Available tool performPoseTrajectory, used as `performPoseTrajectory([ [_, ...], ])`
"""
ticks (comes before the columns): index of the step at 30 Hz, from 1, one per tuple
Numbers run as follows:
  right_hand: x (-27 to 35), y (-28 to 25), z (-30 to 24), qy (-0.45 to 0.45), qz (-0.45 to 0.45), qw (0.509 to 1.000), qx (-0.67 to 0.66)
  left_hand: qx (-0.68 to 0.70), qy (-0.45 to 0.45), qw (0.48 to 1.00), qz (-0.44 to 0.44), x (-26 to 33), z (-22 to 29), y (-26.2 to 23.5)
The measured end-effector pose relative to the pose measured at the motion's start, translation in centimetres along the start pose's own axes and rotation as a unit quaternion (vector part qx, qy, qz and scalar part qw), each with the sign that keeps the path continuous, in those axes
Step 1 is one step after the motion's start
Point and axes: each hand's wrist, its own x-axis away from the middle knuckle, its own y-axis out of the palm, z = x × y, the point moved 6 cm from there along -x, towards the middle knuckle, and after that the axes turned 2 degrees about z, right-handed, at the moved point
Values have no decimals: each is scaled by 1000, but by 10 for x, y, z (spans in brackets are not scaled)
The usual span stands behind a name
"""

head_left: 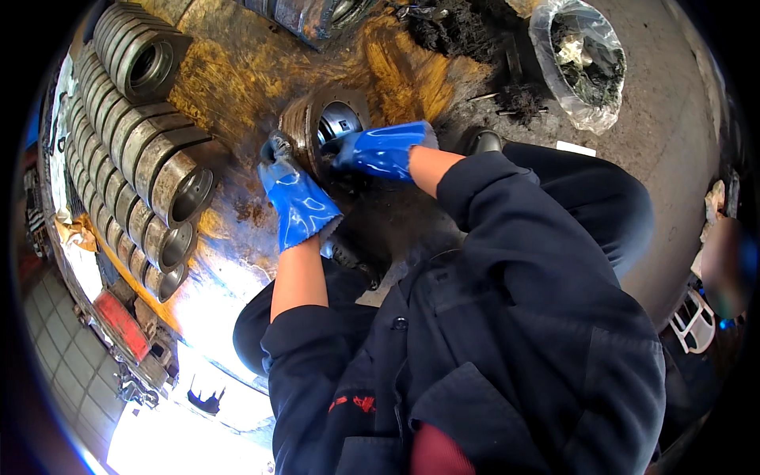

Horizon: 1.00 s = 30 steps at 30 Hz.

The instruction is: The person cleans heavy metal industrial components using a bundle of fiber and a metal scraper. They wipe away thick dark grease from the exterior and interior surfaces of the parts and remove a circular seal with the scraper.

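Observation:
A thick, rusty metal ring (298, 127) with a wide bore stands on its side in front of me, and the inner wall of the bore shines. My left hand (286, 178), in a long blue rubber glove, grips the ring's near left side with curled fingers. From the right comes my right hand (380, 152), gloved the same way. It reaches to the mouth of the bore at the lower rim. Its fingertips are hidden in shadow there, so whether they hold anything does not show.
Several rows of similar metal rings (162, 162) lie stacked to the left. A clear plastic bag (587, 119) holding dark shavings stands at the far right, beside a heap of black shavings (455, 32). The floor (237, 55) is stained yellow-brown. A red block (123, 324) lies at lower left.

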Motion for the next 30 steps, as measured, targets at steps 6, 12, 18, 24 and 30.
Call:
performPoseTrajectory([
  [6,5,12,43,-132,187,967,-108,43,-30,999,-14,-5,-8,3],
  [12,29,-6,-3,-94,208,967,117,35,-16,999,-13,-9,-14,-1],
  [18,-8,-41,-27,-195,284,857,384,80,-47,996,-20,14,12,14],
  [24,-67,-24,50,-37,365,930,-14,103,-59,993,-17,12,5,17],
  [30,-24,3,21,-74,9,995,62,29,-34,999,28,-1,-2,5],
])
